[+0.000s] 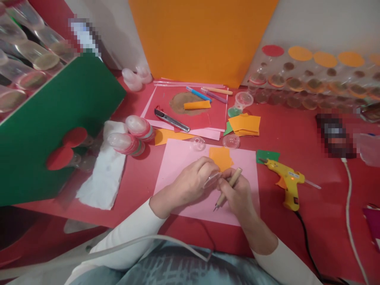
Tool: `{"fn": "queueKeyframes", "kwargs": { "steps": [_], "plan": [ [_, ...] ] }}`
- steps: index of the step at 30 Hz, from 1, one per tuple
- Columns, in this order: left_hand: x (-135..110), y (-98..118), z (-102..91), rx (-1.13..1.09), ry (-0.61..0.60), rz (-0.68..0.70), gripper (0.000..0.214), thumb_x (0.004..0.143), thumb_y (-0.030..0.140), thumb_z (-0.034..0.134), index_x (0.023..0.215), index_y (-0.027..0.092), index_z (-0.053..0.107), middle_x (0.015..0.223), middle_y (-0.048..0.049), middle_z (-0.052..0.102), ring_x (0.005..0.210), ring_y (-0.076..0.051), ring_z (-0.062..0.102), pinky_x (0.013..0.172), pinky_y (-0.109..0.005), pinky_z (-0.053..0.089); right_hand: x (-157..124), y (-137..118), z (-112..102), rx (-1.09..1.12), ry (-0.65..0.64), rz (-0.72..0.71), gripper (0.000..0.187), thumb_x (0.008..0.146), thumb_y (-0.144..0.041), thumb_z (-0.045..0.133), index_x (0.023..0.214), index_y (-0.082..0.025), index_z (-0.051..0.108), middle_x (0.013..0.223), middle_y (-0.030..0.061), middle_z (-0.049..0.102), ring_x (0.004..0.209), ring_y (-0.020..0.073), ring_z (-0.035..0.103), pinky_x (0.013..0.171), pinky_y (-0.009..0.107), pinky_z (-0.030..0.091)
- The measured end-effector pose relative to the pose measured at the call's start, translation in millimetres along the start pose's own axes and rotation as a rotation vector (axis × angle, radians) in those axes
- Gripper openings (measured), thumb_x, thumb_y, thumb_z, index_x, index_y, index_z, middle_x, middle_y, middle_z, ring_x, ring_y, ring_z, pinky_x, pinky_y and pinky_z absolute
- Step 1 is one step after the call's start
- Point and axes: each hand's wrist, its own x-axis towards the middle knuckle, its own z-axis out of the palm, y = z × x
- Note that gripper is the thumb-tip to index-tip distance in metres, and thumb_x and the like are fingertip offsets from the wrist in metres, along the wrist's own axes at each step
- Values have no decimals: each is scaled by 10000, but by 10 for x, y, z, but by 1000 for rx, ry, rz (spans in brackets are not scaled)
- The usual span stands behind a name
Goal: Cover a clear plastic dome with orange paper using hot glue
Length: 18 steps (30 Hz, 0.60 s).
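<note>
My left hand (191, 176) is closed on a small clear plastic lid (211, 180), held tilted above the pink sheet (178, 158). Close beside it, my right hand (237, 194) grips a wooden-handled awl (234, 179), its thin metal point angled down and to the left. The right fingertips meet the lid's edge; whether they pinch it too, I cannot tell. Just beyond my hands lies an orange paper piece (221, 157). Two more clear plastic lids (198, 143) rest at the sheet's far edge.
At right lies a yellow glue gun (286, 178) with its cord. Farther back are a box cutter (171, 120), markers (198, 94) and orange paper cards (246, 124). Left are small capped bottles (126, 143), white tissue (103, 178) and a green board (59, 118). A white cable (142, 239) crosses my left forearm.
</note>
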Motion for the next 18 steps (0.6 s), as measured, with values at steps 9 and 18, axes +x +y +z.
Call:
{"fn": "queueKeyframes", "kwargs": {
  "steps": [9, 18],
  "plan": [
    [-3, -13, -26, 19, -16, -41, 99, 976, 179, 563, 1044, 217, 503, 919, -50, 624, 790, -187, 633, 651, -285, 549, 6, 43, -26, 29, -31, 40, 202, 692, -400, 721, 737, -248, 595, 563, -57, 648, 308, 130, 542, 252, 235, 461],
    [-22, 15, 1, 24, -98, -86, 35, 1012, 197, 512, 985, 214, 527, 887, -50, 625, 774, -190, 636, 651, -295, 546, 24, -56, 6, 2, 18, 48, 171, 608, -390, 659, 627, -256, 553, 412, -110, 483, 262, 109, 462, 230, 207, 375]
  ]
}}
